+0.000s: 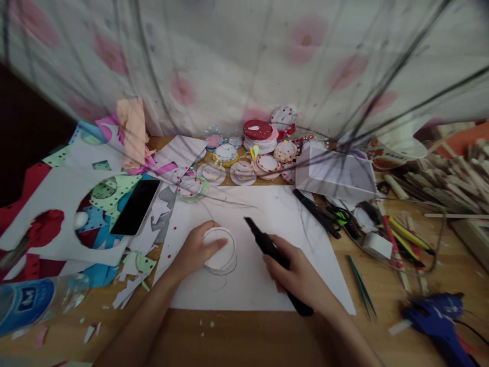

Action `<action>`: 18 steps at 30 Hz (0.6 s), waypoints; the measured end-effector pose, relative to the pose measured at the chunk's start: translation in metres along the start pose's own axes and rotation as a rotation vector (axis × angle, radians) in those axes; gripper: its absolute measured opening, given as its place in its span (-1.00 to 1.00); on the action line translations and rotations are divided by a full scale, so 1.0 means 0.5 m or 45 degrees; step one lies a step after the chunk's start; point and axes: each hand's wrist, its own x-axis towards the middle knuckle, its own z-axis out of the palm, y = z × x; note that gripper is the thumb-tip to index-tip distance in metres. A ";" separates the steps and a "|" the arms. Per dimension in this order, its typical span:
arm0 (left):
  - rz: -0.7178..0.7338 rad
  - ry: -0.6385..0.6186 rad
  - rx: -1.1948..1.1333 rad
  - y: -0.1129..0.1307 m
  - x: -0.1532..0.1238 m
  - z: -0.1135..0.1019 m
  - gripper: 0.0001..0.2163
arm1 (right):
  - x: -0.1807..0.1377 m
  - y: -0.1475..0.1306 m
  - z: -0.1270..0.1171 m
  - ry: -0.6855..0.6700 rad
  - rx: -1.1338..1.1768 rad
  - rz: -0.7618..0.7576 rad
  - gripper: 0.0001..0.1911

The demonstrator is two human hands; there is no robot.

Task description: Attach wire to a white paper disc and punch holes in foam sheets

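A white sheet of paper [263,285] lies on the wooden table, with pencil-like curved lines drawn near its middle. On it rests a round white disc [220,253] with a dark outline around its edge. My left hand [198,248] grips the disc from the left, its thumb pressed on top and the fingers at the far edge. My right hand [292,270] is wrapped round a black utility knife [269,248]. The knife's tip points up and left, just above the paper and to the right of the disc, apart from it.
Paper scraps [95,204] and a black-screened phone [136,207] lie left, near a plastic bottle [34,303]. Behind the sheet stand several decorated paper rounds [260,132] and a white box [336,171]. Tweezers [361,285], a blue glue gun [435,316] and wooden sticks [454,173] lie right.
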 end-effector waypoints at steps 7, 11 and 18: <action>-0.186 -0.404 -0.461 0.049 -0.032 0.012 -0.75 | 0.009 0.001 0.032 0.151 0.487 -0.071 -0.79; -0.215 -0.465 -0.472 0.057 -0.037 0.025 -0.75 | 0.006 0.001 0.041 0.060 0.487 -0.096 -0.79; -0.218 -0.465 -0.433 0.050 -0.034 0.027 -0.77 | 0.008 0.001 0.042 0.054 0.347 -0.105 -0.80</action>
